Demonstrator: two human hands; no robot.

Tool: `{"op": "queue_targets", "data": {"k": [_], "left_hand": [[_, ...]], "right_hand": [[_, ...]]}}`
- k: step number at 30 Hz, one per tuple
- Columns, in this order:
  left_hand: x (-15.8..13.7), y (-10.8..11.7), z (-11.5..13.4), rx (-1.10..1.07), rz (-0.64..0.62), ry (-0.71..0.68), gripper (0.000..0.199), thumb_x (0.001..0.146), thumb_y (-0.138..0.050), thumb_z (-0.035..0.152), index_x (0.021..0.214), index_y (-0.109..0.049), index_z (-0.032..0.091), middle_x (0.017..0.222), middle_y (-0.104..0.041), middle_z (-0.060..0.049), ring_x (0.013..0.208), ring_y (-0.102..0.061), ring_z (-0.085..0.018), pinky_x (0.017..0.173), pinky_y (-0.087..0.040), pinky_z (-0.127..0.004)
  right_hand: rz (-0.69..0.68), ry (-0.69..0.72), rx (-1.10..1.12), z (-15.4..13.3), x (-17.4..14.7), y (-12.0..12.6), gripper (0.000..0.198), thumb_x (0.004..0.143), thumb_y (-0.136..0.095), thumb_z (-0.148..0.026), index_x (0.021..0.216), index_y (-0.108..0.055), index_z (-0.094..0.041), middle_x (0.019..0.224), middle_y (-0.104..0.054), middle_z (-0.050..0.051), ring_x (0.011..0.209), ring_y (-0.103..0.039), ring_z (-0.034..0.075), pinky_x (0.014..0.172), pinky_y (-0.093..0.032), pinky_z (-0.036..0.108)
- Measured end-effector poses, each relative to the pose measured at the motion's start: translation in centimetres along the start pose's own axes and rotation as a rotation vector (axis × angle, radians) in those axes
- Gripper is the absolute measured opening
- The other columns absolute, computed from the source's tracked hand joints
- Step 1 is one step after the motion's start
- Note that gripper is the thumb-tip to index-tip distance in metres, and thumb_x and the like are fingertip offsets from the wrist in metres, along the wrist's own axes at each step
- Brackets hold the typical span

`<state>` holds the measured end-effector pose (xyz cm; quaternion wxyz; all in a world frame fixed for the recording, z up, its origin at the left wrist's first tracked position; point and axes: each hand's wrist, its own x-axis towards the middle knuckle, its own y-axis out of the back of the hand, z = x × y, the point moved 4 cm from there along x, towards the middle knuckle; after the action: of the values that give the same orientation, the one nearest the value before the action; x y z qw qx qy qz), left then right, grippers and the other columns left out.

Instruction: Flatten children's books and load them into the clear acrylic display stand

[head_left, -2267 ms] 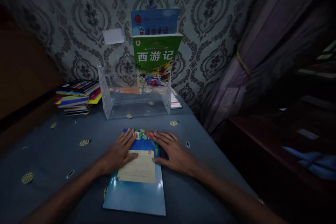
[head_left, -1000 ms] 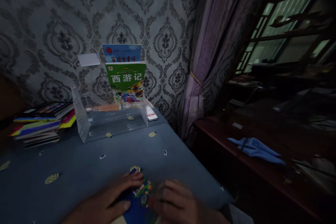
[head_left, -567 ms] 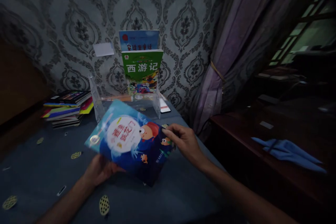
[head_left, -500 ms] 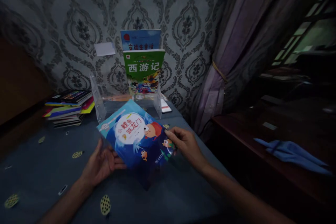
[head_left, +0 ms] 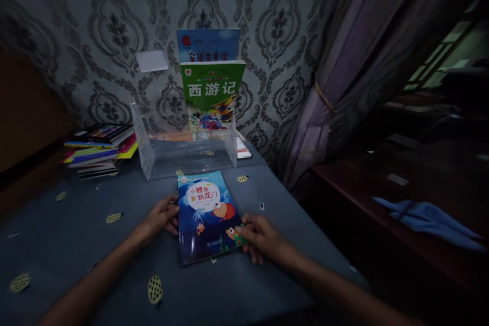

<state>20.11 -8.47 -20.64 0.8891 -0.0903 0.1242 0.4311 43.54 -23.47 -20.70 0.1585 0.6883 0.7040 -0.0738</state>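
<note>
A blue picture book (head_left: 206,219) with orange cartoon fish and a white title circle faces up in front of me, just above or on the tablecloth; which of the two I cannot tell. My right hand (head_left: 262,237) pinches its lower right edge, thumb on the cover and fingers below. At the opposite edge, my left hand (head_left: 164,216) has its fingers curled against the book's side, with some fingertips hidden. Beyond the book stands a clear acrylic rack (head_left: 147,150). A green book (head_left: 214,94) stands upright in it, partly covering a blue book (head_left: 210,43) behind.
A stack of books (head_left: 101,150) lies at the rack's left. The table's blue cloth (head_left: 126,260) has yellow printed shapes. Patterned wallpaper and a tied curtain (head_left: 311,127) border the back. To the right, a blue cloth (head_left: 424,221) lies on a dark reddish surface.
The picture book has turned from a slant to nearly straight and come lower, away from the rack. My left hand has moved from below its corner to its left edge.
</note>
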Motion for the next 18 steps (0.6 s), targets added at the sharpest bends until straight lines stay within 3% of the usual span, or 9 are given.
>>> {"op": "queue_targets", "data": {"k": [2,4,6,8,10,13,18], "left_hand": [[0.6,0.6,0.9,0.277,0.039,-0.069,0.044,0.077,-0.071,0.046,0.103,-0.047,0.02,0.058,-0.06,0.005,0.047,-0.062,-0.016,0.044,-0.048,-0.023],[0.8,0.7,2.2,0.683,0.131,-0.174,0.029,0.085,-0.061,0.041,0.101,-0.049,0.02,0.065,-0.063,0.001,0.056,-0.067,-0.021,0.052,-0.051,-0.028],[0.6,0.2,3.5,1.106,0.255,-0.289,0.017,0.09,-0.053,0.031,0.103,-0.053,0.02,0.086,-0.068,-0.007,0.08,-0.07,-0.027,0.067,-0.054,-0.036],[0.9,-0.9,4.3,1.404,0.307,-0.376,0.018,0.093,-0.047,0.026,0.107,-0.056,0.019,0.109,-0.066,-0.014,0.104,-0.065,-0.031,0.083,-0.053,-0.042],[1.7,-1.9,4.4,1.523,0.286,-0.437,0.023,0.097,-0.044,0.026,0.113,-0.057,0.017,0.124,-0.061,-0.017,0.118,-0.059,-0.032,0.094,-0.049,-0.045],[3.5,-2.3,3.6,1.53,0.272,-0.51,0.031,0.099,-0.041,0.027,0.124,-0.054,0.014,0.138,-0.055,-0.019,0.131,-0.051,-0.03,0.108,-0.041,-0.047],[5.2,-1.3,1.8,1.508,0.32,-0.587,0.039,0.1,-0.038,0.029,0.132,-0.05,0.009,0.143,-0.052,-0.022,0.137,-0.045,-0.03,0.113,-0.036,-0.048]], "right_hand": [[0.025,0.006,-0.065,-0.4,-0.1,-0.3,0.042,0.079,-0.059,-0.06,0.085,-0.04,-0.023,0.05,-0.058,-0.009,0.031,-0.046,0.006,0.031,-0.033,0.016],[0.05,0.014,-0.105,-0.7,0.0,-0.5,0.039,0.081,-0.056,-0.057,0.087,-0.039,-0.023,0.049,-0.057,-0.01,0.03,-0.045,0.007,0.03,-0.03,0.016],[0.062,0.012,-0.122,-0.8,0.2,-0.6,0.038,0.08,-0.056,-0.057,0.087,-0.038,-0.024,0.049,-0.056,-0.01,0.03,-0.046,0.008,0.031,-0.032,0.016],[0.066,0.007,-0.133,-0.8,0.5,-0.6,0.038,0.08,-0.056,-0.057,0.086,-0.038,-0.024,0.049,-0.055,-0.01,0.031,-0.047,0.008,0.031,-0.033,0.017],[0.062,-0.001,-0.141,-0.6,0.7,-0.5,0.039,0.08,-0.056,-0.058,0.087,-0.038,-0.024,0.049,-0.056,-0.01,0.031,-0.047,0.009,0.031,-0.034,0.018],[0.057,0.009,-0.206,-0.6,0.6,0.1,0.034,0.084,-0.055,-0.054,0.09,-0.039,-0.024,0.05,-0.054,-0.01,0.032,-0.047,0.01,0.033,-0.034,0.02],[0.266,0.263,-0.733,-3.4,0.8,2.0,0.016,0.086,-0.063,-0.034,0.088,-0.056,-0.02,0.059,-0.058,-0.005,0.054,-0.057,0.014,0.052,-0.04,0.024]]}}
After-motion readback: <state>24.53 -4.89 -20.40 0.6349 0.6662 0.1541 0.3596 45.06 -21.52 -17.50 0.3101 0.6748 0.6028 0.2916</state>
